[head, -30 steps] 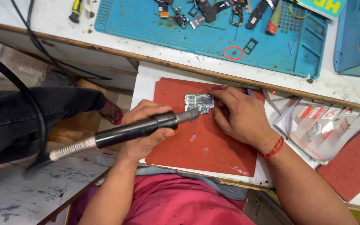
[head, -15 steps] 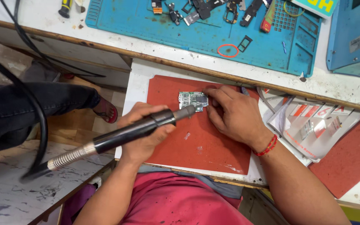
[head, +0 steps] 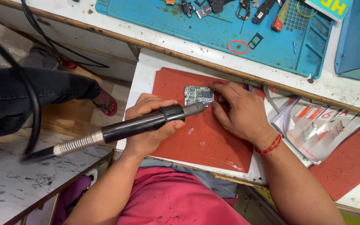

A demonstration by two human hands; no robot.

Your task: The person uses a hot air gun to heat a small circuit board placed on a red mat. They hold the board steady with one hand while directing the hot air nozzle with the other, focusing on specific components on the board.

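My left hand (head: 148, 125) grips a black hot-air wand (head: 146, 121) with a silver ribbed collar and a thick black hose. Its metal nozzle (head: 194, 109) points at a small green circuit board (head: 198, 96) lying on a red mat (head: 205, 137). My right hand (head: 238, 110) rests on the mat, its fingertips pressing the right edge of the board. A red thread bracelet (head: 270, 145) circles that wrist.
A blue work mat (head: 213, 29) with small parts, a red ring (head: 238, 46) and tools lies beyond a wooden ledge. Plastic packets (head: 317, 129) and another red mat (head: 351, 162) sit at right. Another person's dark-trousered leg and sandalled foot (head: 105, 102) are at left.
The view has shifted a little. The wand's nozzle stays at the circuit board and my right hand keeps holding the board.
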